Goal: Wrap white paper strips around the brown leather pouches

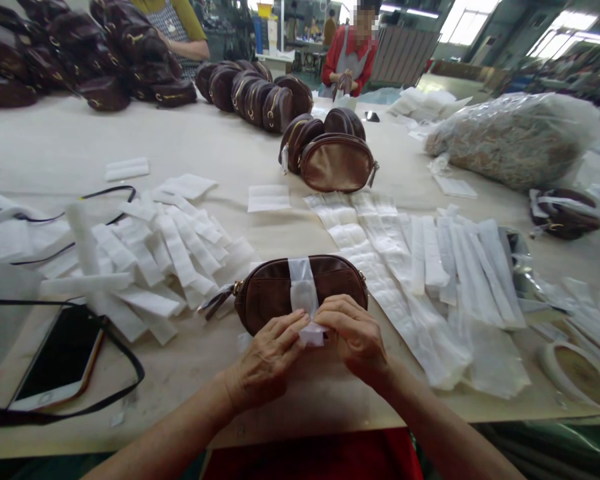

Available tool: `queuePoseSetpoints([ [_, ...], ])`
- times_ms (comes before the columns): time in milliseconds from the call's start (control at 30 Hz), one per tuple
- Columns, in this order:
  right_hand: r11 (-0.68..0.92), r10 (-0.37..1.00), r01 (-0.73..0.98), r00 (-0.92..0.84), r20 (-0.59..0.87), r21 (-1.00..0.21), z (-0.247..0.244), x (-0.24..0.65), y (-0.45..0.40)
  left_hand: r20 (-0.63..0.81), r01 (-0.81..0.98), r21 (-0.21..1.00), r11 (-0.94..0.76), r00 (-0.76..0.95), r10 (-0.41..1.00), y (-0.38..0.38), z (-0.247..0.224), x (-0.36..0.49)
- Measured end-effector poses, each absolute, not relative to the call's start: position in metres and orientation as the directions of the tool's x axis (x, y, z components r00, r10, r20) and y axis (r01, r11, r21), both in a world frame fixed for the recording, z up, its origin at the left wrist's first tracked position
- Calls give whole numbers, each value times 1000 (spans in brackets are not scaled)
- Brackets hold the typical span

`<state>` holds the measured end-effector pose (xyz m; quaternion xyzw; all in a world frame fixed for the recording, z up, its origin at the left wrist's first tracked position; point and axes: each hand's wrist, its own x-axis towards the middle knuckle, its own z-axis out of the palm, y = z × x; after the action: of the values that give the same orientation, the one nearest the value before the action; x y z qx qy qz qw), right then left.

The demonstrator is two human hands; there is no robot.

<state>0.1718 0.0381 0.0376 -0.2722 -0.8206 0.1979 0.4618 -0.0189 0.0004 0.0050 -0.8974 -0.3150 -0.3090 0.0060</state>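
Strip across bag — right hand pinching it, left hand outstretched, touching it.

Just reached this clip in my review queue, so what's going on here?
A person's left hand and right hand are at the near side of a brown bag on the table, touching a white band that crosses its middle. Loose white strips lie to the left; more bags stand farther back.

On the bench we see a phone near a black strap, a bulging clear bag farther right, and a co-worker in red beyond.
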Motion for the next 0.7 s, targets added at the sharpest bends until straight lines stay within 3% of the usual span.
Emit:
queuePoseSetpoints([
  [133, 643, 765, 437, -338, 548, -629, 25, 161, 45, 574, 520, 257, -815, 596, 561, 2, 5, -20],
  [367, 555, 811, 616, -255, 526, -558, 15, 150, 43, 624, 518, 384, -764, 464, 628, 0, 12, -15],
  [433, 550, 818, 621, -264, 511, -558, 13, 149, 43, 642, 564, 332, -756, 453, 619, -2, 12, -12],
  [567, 557, 813, 620, -273, 514, -552, 12, 150, 44, 603, 639, 85, -764, 578, 550, -5, 5, -7],
  [700, 538, 826, 636, -268, 495, -553, 11, 150, 47, 583, 678, -2, -735, 598, 550, -6, 1, -6],
])
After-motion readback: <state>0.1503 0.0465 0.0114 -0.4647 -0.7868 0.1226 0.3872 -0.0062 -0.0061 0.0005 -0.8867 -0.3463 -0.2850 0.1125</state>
